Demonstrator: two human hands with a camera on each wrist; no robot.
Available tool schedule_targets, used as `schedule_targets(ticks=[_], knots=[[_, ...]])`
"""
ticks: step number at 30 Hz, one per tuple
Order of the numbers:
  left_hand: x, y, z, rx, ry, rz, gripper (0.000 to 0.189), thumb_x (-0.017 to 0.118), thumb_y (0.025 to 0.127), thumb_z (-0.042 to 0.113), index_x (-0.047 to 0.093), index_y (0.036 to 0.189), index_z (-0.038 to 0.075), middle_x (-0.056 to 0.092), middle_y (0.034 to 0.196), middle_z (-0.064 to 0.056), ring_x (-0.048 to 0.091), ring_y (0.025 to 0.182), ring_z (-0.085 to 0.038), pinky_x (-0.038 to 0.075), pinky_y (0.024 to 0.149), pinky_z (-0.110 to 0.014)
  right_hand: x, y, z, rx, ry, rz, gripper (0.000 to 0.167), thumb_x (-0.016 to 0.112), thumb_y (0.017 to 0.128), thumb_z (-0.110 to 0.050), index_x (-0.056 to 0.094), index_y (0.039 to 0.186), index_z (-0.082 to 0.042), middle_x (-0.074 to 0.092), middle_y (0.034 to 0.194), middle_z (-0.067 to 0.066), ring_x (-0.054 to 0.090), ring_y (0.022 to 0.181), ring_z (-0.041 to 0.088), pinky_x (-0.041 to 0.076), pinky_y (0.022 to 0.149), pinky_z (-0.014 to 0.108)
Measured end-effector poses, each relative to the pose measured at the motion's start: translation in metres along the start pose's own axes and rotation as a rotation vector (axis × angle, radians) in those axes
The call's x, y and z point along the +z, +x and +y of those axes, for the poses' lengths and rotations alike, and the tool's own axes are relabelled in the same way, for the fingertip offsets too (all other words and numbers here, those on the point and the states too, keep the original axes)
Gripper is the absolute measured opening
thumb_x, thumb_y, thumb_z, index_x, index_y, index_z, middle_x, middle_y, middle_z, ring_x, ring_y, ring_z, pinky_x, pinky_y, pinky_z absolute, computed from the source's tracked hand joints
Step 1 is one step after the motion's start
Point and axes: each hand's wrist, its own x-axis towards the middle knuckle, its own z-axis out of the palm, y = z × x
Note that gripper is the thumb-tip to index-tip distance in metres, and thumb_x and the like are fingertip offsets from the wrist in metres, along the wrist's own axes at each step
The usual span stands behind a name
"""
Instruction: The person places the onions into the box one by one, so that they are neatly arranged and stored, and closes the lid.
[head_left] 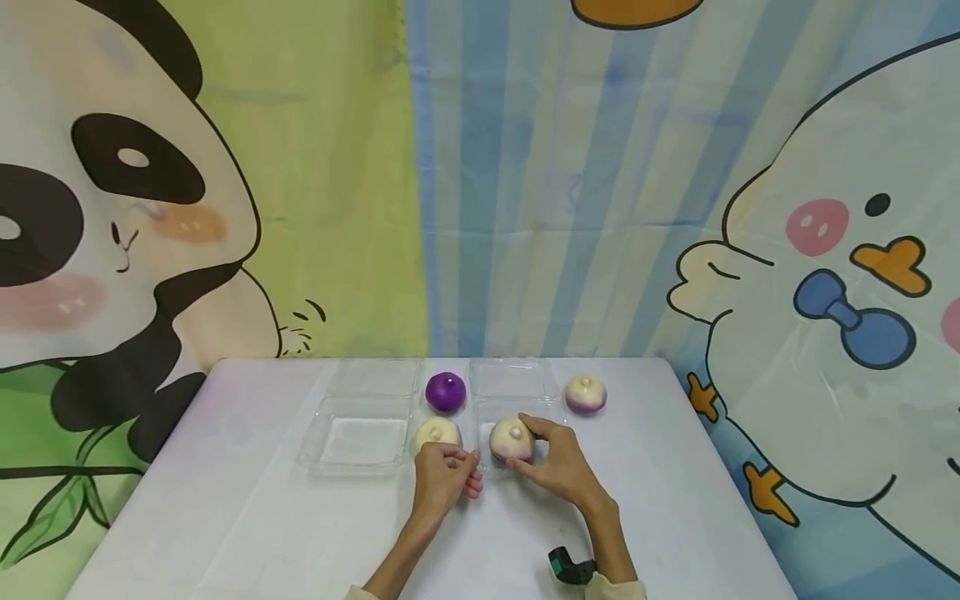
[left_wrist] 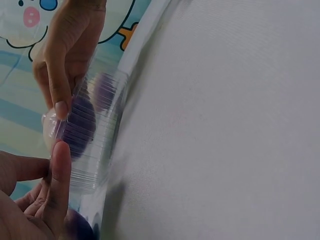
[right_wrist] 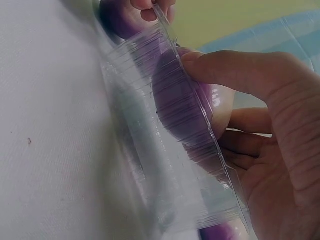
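The white-and-purple onion point(head_left: 510, 442) — grasped by the right hand point(head_left: 558, 458) — is best eased down gently while the clear container's rim point(right_wrist: 222, 157) is pinched by the left hand point(head_left: 442, 477).

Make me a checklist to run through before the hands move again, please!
1. Right hand has a good hold on its onion: ok, thumb and fingers grip it.
2. Left hand holds the right box: ok, it pinches the edge.
3. The right box's lid is out of the way: ok, folded back.
4. The gripped onion sits on the box's bottom: cannot tell.
5. All the other onions are in boxes: not ok. The purple onion, the pale onion near the left hand and the far-right onion are outside.
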Motion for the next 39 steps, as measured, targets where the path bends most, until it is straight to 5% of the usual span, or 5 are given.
schedule_targets(ticks=[39], knots=[[-0.002, 0.002, -0.002, -0.006, 0.007, -0.002, 0.019, 0.074, 0.1, -0.001, 0.075, 0.09, -0.017, 0.076, 0.07, -0.026, 0.073, 0.048, -0.017, 0.067, 0.048, -0.036, -0.003, 0.018, -0.003, 0.004, 0.013, -0.129, 0.075, 0.097, 0.082, -0.024, 0.066, 0.143, 0.006, 0.074, 0.14, 0.019, 0.077, 0.122, 0.033, 0.063, 0.11, 0.051]])
